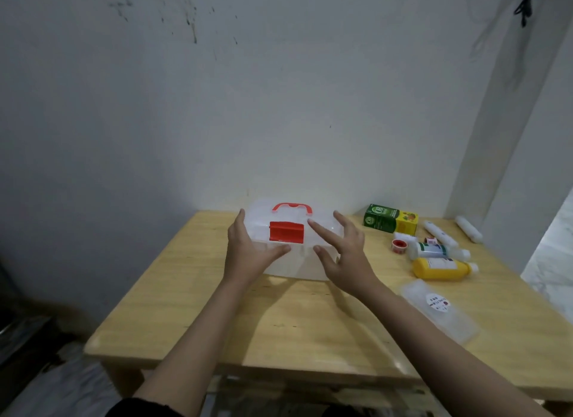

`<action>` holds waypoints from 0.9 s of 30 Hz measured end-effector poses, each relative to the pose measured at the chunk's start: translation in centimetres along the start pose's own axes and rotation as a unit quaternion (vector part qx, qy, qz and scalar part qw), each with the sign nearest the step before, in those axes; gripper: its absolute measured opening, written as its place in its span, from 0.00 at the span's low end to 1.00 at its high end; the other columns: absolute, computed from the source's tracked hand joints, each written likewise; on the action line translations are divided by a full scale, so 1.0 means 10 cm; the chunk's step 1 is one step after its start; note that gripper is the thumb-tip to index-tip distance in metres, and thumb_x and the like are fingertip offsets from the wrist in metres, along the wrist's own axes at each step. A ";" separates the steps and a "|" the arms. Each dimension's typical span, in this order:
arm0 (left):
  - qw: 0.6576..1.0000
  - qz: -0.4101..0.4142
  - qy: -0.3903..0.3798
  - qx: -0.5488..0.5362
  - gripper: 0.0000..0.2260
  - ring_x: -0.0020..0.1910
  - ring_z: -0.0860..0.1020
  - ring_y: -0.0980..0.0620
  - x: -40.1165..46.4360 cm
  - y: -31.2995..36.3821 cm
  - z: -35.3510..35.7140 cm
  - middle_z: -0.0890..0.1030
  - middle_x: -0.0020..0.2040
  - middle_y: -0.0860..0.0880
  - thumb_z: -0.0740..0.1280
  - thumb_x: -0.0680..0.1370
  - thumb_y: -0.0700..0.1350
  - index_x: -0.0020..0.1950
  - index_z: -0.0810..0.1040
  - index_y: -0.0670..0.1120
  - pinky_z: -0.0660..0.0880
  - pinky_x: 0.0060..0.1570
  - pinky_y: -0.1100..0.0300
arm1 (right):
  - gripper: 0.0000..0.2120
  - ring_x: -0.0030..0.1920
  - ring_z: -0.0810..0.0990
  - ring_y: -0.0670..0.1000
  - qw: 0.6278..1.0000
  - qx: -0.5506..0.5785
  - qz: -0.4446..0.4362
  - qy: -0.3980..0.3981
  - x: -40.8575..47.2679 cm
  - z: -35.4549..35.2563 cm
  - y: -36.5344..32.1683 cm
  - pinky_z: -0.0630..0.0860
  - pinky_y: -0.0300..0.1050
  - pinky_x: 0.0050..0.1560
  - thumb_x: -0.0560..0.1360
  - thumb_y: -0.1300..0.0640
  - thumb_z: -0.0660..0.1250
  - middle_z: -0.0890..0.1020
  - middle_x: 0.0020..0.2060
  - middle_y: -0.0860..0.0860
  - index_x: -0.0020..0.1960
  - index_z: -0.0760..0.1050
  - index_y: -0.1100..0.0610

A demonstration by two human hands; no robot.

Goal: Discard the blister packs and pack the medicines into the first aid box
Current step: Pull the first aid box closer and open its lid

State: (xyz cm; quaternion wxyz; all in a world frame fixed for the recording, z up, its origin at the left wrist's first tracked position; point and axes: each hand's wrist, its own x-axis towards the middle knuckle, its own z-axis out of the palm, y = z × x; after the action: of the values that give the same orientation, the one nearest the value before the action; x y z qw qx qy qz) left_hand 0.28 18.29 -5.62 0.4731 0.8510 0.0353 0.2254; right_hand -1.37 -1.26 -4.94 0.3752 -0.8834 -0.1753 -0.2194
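- While the first aid box (pixel 294 246) sits at the far middle of the desk (pixel 279 323), lid down and red latch (pixel 286 231) facing me, I judge that opening it is the step in hand.
- My left hand (pixel 248 249) cups the box's left end, thumb lying along the near edge and fingers up the side; that grip looks meant to brace the light box so it does not slide when the latch is worked.
- My right hand (pixel 344 255) is released, fingers spread and holding nothing, with the forefinger reaching toward the lid just right of the latch; whether it touches the plastic I cannot tell.
- The medicines lie in a cluster to the right: a green and yellow carton (pixel 390 223) farthest, a white bottle (pixel 437 251), a yellow bottle (pixel 441 268) nearer, a small red-capped pot (pixel 399 246) and white rolls (pixel 440 233).
- A flat clear case (pixel 438 311) lies nearest on the right; its contents are too blurred to name.
- Nothing appears packed yet, so the task looks barely begun.
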 end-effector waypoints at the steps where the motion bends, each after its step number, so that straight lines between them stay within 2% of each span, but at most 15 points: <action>1: 1.000 0.006 0.008 0.003 0.53 0.72 0.62 0.46 0.00 -0.02 0.00 0.60 0.75 0.46 0.79 0.59 0.60 0.76 0.52 0.52 0.68 0.60 0.55 | 0.23 0.74 0.53 0.57 1.000 0.001 -0.004 0.001 0.01 0.01 0.01 0.59 0.56 0.70 0.76 0.53 0.65 0.57 0.75 0.54 0.67 0.67 0.36; 5: 1.000 0.010 0.024 0.005 0.50 0.71 0.63 0.46 -0.01 -0.05 0.02 0.64 0.73 0.48 0.78 0.60 0.60 0.75 0.56 0.52 0.69 0.61 0.52 | 0.19 0.75 0.55 0.52 0.999 0.037 -0.005 0.033 0.03 0.06 -0.01 0.58 0.46 0.68 0.74 0.51 0.69 0.59 0.74 0.55 0.63 0.73 0.39; 10: 1.000 0.001 0.027 0.008 0.50 0.69 0.64 0.46 -0.02 -0.05 0.04 0.65 0.72 0.49 0.77 0.59 0.63 0.74 0.56 0.54 0.71 0.57 0.52 | 0.09 0.72 0.59 0.48 0.986 0.125 0.047 0.096 0.08 0.13 -0.10 0.60 0.48 0.66 0.71 0.50 0.71 0.65 0.71 0.52 0.49 0.76 0.40; 15: 1.000 0.001 0.025 -0.018 0.49 0.69 0.66 0.47 -0.04 -0.04 0.05 0.63 0.73 0.49 0.78 0.60 0.61 0.74 0.55 0.54 0.71 0.55 0.57 | 0.07 0.73 0.59 0.49 0.983 0.145 0.048 0.104 0.05 0.17 -0.08 0.60 0.49 0.66 0.70 0.52 0.73 0.65 0.71 0.51 0.45 0.76 0.46; 20: 0.999 0.008 0.017 -0.040 0.48 0.70 0.64 0.48 -0.06 -0.04 0.06 0.60 0.74 0.48 0.78 0.62 0.58 0.74 0.54 0.54 0.68 0.55 0.60 | 0.05 0.69 0.56 0.41 0.982 0.155 0.039 0.105 0.06 0.19 -0.05 0.57 0.47 0.66 0.68 0.54 0.74 0.63 0.67 0.43 0.41 0.79 0.46; 22: 0.999 0.004 0.020 -0.042 0.48 0.70 0.63 0.49 -0.07 -0.04 0.06 0.60 0.74 0.49 0.78 0.62 0.57 0.74 0.54 0.55 0.67 0.55 0.60 | 0.06 0.70 0.55 0.43 0.982 0.152 0.037 0.102 0.06 0.21 -0.05 0.57 0.48 0.67 0.69 0.53 0.73 0.62 0.69 0.43 0.42 0.80 0.42; 24: 0.999 0.001 0.019 -0.045 0.48 0.70 0.64 0.49 -0.07 -0.03 0.06 0.60 0.74 0.49 0.78 0.62 0.57 0.74 0.54 0.56 0.67 0.55 0.60 | 0.09 0.74 0.54 0.48 0.983 0.149 0.040 0.095 0.06 0.23 -0.07 0.57 0.50 0.68 0.70 0.51 0.72 0.61 0.72 0.45 0.42 0.79 0.37; 27: 0.999 0.002 0.016 -0.052 0.48 0.70 0.64 0.50 -0.06 -0.04 0.06 0.60 0.73 0.50 0.78 0.62 0.57 0.74 0.54 0.57 0.68 0.56 0.59 | 0.09 0.75 0.52 0.54 0.985 0.142 0.041 0.092 0.06 0.23 -0.07 0.57 0.55 0.70 0.71 0.52 0.72 0.59 0.74 0.48 0.44 0.78 0.37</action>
State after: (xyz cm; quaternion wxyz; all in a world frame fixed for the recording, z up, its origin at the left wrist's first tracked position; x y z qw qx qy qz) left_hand 0.05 17.84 -6.45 0.5157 0.8217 0.0291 0.2411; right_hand -0.62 1.04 -5.65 0.5203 -0.8036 -0.1329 -0.2566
